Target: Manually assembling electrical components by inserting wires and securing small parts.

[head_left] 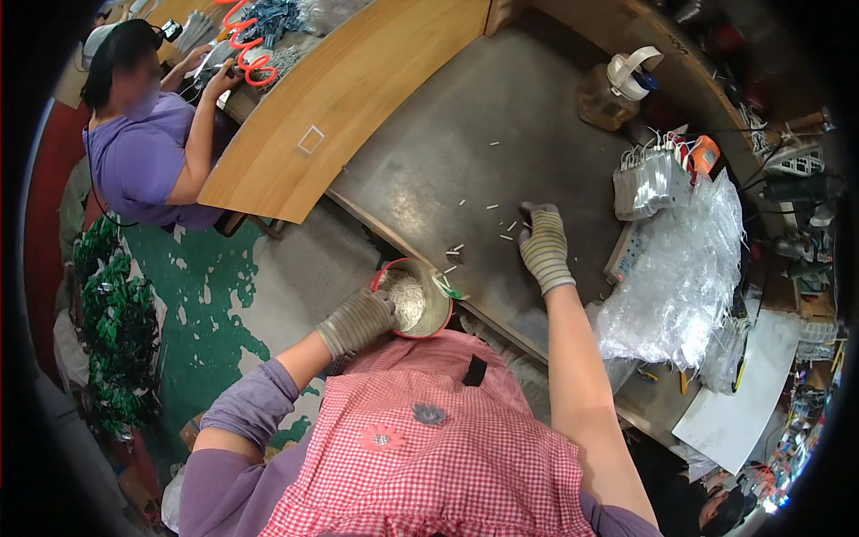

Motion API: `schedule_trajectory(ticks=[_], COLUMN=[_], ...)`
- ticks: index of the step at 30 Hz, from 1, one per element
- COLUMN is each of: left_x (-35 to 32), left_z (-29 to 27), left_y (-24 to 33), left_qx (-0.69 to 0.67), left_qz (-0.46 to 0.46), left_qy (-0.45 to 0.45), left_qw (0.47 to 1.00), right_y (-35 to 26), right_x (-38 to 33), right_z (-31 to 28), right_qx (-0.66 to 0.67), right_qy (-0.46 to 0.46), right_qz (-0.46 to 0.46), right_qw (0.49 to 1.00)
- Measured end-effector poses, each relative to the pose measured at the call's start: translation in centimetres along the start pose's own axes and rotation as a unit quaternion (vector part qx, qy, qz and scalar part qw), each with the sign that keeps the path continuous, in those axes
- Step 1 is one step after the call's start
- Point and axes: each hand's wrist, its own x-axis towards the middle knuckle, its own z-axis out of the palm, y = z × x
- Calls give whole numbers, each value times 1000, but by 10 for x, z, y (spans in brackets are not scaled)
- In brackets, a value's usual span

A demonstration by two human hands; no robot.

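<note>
My left hand [358,322], in a striped knit glove, grips the near-left rim of a red-rimmed round tub [438,313]. Inside lies a heap of small white sticks [404,302]. The tub is at the edge of the dark grey tabletop [429,152]. Over that surface is my right hand [544,246], also gloved, its thumb apart from the bent fingers and nothing visible between them. Just left of it, several small white pieces [507,237] are scattered toward the tub. Something green [455,292] shows at the tub's right rim.
Right of my right arm lie clear plastic bags [676,277], a bundle of white-wired silver pieces [650,183] and a power strip [624,252]. A jug with a white lid [611,94] stands far right. Beyond a wooden board [358,98], a person in purple [148,152] works beside an orange coiled hose [243,40].
</note>
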Motion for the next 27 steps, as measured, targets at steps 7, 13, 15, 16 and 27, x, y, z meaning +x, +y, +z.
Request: schedule_trajectory(ticks=[7,13,15,16,27], left_x=[1,1,-2,-1,-5], left_z=[-11,10,8,5,6], left_y=[3,1,3,3,2], left_qx=[4,-25,-13,-19,-44], left_qz=[-1,-12,-10,-6,-22], left_qy=[-24,110,-19,-7,29], left_qw=[1000,994,1000,1000,998], right_y=[-90,-122,-99,-74,-40], right_x=[-12,-64,-21,-1,106], right_z=[29,26,18,25,46], right_qx=[-17,266,132,61,-139], right_qy=[-317,-260,-208,-152,-170], right_qz=[-93,-181,-85,-36,-29], right_qw=[944,911,965,986,975])
